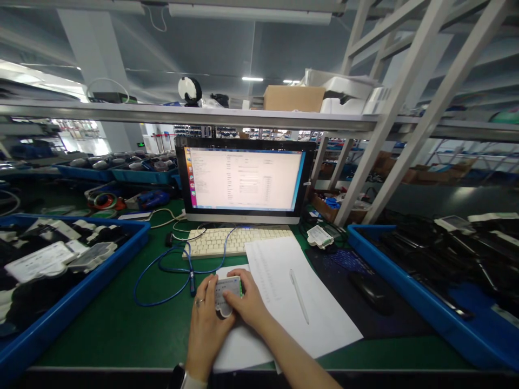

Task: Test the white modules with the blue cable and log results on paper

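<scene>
A small white electronic module with a grey printed face and a green strip on its right edge sits between my two hands, above white paper sheets. Wrapped along its left side is my left hand, a ring on one finger. My right hand grips the module from the right, thumb across its face. Just left of the fingers lies the plug end of a blue cable, which loops over the green table. On the printed sheet to the right rests a white pen.
A lit monitor stands behind a cream keyboard. Blue trays with parts flank me: the left tray and the right tray. A black mouse lies on a dark mat; another white module is near the monitor. A shelf runs overhead.
</scene>
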A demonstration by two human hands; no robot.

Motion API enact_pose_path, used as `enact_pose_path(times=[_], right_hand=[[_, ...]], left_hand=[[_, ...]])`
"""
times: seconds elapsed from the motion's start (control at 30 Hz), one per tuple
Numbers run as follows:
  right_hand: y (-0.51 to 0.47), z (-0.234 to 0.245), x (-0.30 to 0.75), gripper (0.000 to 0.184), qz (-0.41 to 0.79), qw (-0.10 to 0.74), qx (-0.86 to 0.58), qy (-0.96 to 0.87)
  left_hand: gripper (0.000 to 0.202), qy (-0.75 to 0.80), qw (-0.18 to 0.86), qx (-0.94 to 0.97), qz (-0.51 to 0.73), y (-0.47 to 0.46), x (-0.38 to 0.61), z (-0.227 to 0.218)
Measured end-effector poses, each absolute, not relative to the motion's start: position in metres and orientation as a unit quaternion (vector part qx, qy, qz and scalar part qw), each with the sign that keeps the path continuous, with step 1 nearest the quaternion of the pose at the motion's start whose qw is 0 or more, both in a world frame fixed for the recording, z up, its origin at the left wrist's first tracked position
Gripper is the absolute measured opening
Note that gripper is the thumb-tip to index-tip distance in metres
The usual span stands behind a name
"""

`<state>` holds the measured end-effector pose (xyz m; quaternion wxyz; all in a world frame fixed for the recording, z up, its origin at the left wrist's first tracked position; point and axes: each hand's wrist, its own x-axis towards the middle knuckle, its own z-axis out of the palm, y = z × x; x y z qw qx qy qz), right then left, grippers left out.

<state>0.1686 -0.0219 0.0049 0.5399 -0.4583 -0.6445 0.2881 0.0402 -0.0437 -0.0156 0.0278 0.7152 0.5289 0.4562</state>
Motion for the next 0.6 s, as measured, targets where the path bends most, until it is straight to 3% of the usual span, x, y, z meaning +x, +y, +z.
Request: enact_pose_path(times=[0.6], right_hand=[[-0.0194,-0.0037,0.1704,0.025,0.294,0.536,-0.450,-0.651]], left_hand=[[0.065,0.531,0.050,0.704,0.469,-0.0476,0.0440,-0.0145]])
